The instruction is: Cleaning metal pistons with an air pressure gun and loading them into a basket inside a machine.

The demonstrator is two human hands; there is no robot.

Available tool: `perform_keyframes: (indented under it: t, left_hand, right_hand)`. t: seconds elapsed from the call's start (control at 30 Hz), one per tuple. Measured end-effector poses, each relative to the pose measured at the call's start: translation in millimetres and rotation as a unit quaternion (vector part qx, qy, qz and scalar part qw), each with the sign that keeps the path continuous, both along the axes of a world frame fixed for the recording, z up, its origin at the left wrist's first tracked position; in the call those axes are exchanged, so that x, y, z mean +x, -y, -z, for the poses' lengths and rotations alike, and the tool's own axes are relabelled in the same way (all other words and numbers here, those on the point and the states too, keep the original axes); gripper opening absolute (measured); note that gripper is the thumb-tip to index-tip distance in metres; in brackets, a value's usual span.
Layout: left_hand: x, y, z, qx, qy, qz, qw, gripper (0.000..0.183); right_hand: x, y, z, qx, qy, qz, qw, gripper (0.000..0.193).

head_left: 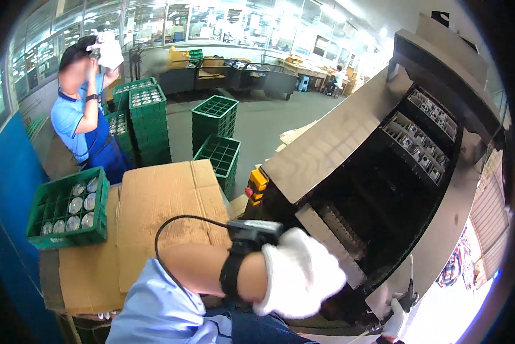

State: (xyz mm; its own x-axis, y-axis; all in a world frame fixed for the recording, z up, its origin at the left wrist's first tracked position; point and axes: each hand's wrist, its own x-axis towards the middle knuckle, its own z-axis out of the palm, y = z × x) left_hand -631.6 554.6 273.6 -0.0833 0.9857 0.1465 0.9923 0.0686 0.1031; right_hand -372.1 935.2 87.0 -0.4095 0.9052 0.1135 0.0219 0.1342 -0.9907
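Note:
My left hand (303, 274), in a white knitted glove, hovers in front of the near edge of a large dark machine; its fingers are smeared by motion and turned away. A black device is strapped at that wrist, with a cable looping back to the sleeve. Lower right, my right hand (396, 320), also gloved in white, is closed round a black air blow gun (408, 298), its thin nozzle pointing up. Inside the machine's dark opening (378, 195), metal parts sit in two racks (416, 146) at the far end.
A green divided crate (68, 215) with round shiny parts rests on cardboard (168, 192) at left. Behind it a co-worker (85, 114) in blue raises a gloved hand. Green crates (214, 123) stand stacked on the floor. A red button on a yellow box (257, 186) sits at the machine's corner.

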Motion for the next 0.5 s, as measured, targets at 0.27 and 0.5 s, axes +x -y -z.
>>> perform_keyframes:
  t: [0.27, 0.5]
  left_hand:
    - [-204.8, -4.6, 146.0, -0.186, 0.074, -0.438, 0.876, 0.066]
    - [-235.8, 28.1, 270.8, -0.129, 0.028, -0.581, 0.803, 0.075]
  right_hand:
    - [-55.9, -63.2, 39.7, -0.033, -0.097, 0.086, 0.991, 0.013]
    - [-71.0, -31.1, 7.7, -0.094, -0.073, 0.092, 0.989, 0.022]
